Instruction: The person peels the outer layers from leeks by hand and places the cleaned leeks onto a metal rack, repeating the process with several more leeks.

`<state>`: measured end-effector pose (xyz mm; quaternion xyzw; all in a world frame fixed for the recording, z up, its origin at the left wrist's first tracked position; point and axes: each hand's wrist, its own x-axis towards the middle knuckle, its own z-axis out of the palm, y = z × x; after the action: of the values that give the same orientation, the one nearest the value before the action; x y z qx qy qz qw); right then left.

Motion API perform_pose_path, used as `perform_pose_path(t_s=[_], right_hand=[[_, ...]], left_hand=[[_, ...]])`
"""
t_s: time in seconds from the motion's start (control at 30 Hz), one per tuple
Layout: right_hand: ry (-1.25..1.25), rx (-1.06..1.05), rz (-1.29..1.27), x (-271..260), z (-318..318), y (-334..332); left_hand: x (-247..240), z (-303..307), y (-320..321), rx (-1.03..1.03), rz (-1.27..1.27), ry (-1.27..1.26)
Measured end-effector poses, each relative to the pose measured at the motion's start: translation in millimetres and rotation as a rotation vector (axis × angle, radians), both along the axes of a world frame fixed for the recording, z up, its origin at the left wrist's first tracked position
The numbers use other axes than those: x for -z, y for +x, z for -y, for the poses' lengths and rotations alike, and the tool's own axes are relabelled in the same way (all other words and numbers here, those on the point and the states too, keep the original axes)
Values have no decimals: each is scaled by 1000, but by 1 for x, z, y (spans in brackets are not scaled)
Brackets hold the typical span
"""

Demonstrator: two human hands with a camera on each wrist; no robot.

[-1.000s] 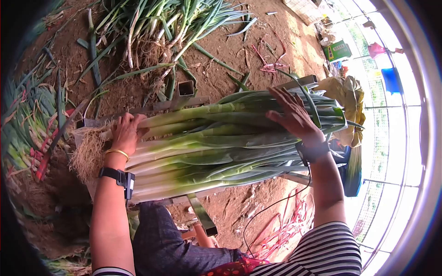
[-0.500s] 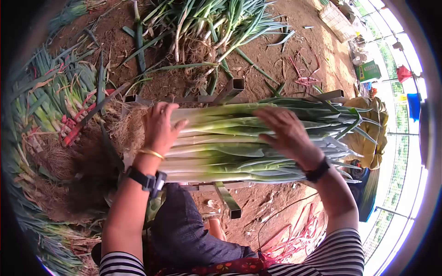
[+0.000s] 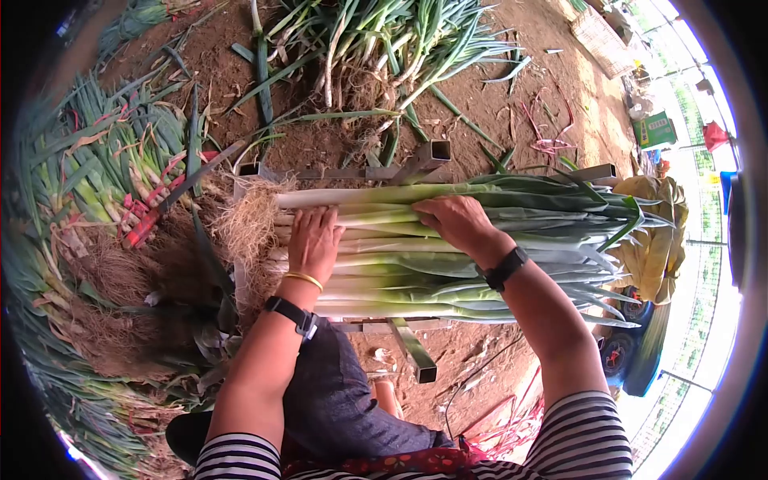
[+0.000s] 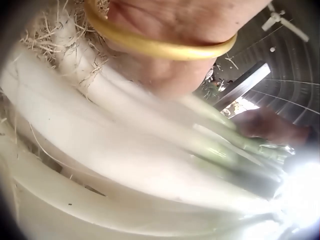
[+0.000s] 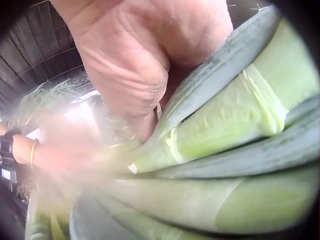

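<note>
White-green leeks [image 3: 416,264] lie mid-view, roots [image 3: 244,220] nine o'clock, leaves [image 3: 544,200] three; my left hand [image 3: 314,244] rests on them, fingers close together; my right hand [image 3: 456,220] touches greener lengths, can't tell if pinching.

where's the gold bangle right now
In the head view, left of centre, the gold bangle sits between the left hand, which rests on the leeks, and the black wrist strap on the same arm.

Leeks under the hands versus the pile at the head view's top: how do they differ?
The leeks lie side by side; the pile splays loosely. The leeks' stalks look thick, the pile's thinner. The leeks' roots point left, the pile's down the picture. Both have green leaves.
</note>
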<state>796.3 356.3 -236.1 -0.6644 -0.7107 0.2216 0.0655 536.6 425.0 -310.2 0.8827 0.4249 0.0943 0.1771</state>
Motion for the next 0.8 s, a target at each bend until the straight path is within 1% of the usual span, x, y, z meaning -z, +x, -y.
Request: perform_pose_path(t_s=[0.03,0.07,0.13,0.17,0.23,0.27,0.33,0.37,0.4,0.43,0.57,0.6,0.63,0.67,0.73,0.77,0.8], right_hand=[[65,15,-44,5,4,0],[64,11,-49,5,3,-2],[-5,118,-20,3,6,-6],[-3,119,-22,5,8,-8],[410,44,93,10,9,-9],[409,37,87,12,7,-9],[176,114,95,16,4,-11],[201,106,103,12,1,-11],[197,141,102,10,-2,-12],[182,144,109,11,-4,-12],[185,149,161,21,-11,-10],[188,155,159,20,-13,-10],[132,170,163,20,-14,-10],[76,185,167,18,-14,-10],[101,209,180,24,-13,-12],[130,225,197,25,-15,-12],[133,225,198,24,-16,-10]], left_hand=[[2,3,0,-12,21,58],[4,4,0,-26,43,115],[6,3,1,-27,20,93],[6,0,0,-14,37,89],[8,-11,1,-6,52,92],[9,-17,3,11,49,88],[11,-22,2,26,34,70],[8,-26,2,44,17,96],[6,-28,3,61,3,124],[12,-28,1,62,26,176],[13,-23,2,61,53,198],[15,-21,1,-51,158,86],[18,-19,-1,-162,260,-31],[11,-20,-3,-155,257,-32],[-8,-25,-10,-104,113,204],[-5,-26,-15,-17,49,225],[0,-27,-15,-18,50,228]])
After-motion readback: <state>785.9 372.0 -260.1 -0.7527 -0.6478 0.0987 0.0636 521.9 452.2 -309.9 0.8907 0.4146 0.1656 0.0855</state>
